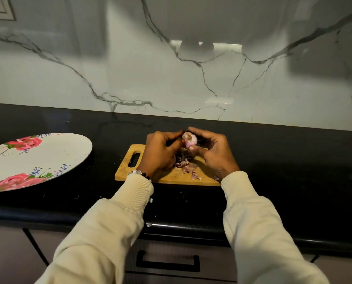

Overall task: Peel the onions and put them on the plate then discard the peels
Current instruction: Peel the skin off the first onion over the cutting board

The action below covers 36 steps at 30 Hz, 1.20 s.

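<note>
Two hands meet over the far edge of the cutting board [166, 177], with one small onion [189, 140] held between them, lifted clear of the wood. The right hand [214, 152] cups it from the right, fingers curled over the top and thumb pressed under its lower side. The left hand [160, 152] closes in from the left, fingers bent, their tips at the onion's left flank as if pinching at skin; whether it actually has a strip of peel is too small to tell.

The onion's rough root or stem end faces up and toward the camera, so its long axis tilts toward the person, and the pale purple flesh shows below that end. It looks largely stripped already. Loose peels [186, 166] lie in a heap on the board directly beneath the hands, with a few scraps near the board's near right corner.

The plate [72, 148], patterned with pink roses, sits at the left end of the bench [294, 171], well apart from the board and bare of onions. It lies to the left of both hands, so the left hand is nearer; the carry would probably run leftward along the bench, past the board's handle slot [134, 159].

No brand, label or legible writing shows anywhere.
</note>
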Tool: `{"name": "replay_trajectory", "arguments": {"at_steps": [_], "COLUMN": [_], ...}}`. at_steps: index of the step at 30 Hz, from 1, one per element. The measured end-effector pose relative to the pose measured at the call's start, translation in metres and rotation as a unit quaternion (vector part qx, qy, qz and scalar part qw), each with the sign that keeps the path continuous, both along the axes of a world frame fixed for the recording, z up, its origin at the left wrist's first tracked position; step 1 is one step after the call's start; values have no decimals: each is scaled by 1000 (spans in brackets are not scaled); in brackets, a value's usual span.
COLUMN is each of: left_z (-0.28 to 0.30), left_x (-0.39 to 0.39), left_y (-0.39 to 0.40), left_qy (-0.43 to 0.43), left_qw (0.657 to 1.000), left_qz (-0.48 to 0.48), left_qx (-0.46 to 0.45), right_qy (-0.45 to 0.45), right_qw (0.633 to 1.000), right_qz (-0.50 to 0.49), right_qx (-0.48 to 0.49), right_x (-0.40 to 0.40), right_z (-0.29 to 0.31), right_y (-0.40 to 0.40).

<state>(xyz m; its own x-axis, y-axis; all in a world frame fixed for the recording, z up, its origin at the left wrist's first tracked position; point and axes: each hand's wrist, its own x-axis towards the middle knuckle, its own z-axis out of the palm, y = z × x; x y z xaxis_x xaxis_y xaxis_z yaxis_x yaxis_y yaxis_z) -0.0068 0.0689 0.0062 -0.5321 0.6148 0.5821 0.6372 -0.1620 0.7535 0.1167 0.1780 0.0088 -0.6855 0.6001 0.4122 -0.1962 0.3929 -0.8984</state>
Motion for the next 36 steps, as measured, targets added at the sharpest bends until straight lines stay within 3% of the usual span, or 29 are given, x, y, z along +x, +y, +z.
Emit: {"name": "replay_trajectory", "arguments": {"at_steps": [8, 16, 21, 27, 36], "left_z": [-5, -5, -3, 1, -2], "left_x": [-7, -5, -5, 1, -1], "left_y": [2, 0, -2, -2, 0], "left_qy": [140, 177, 172, 121, 103], "left_qw": [988, 982, 983, 992, 994], "left_qz": [34, 35, 57, 19, 17], "left_qx": [-51, -50, -33, -14, -43], "right_qy": [-63, -71, -62, 13, -13], "right_qw": [998, 997, 997, 988, 990], "right_qz": [12, 17, 36, 54, 57], "right_qx": [6, 3, -24, -147, -129], "right_x": [-1, 1, 2, 7, 9], "right_z": [-4, -3, 0, 4, 4], "right_y": [4, 5, 1, -2, -4]}}
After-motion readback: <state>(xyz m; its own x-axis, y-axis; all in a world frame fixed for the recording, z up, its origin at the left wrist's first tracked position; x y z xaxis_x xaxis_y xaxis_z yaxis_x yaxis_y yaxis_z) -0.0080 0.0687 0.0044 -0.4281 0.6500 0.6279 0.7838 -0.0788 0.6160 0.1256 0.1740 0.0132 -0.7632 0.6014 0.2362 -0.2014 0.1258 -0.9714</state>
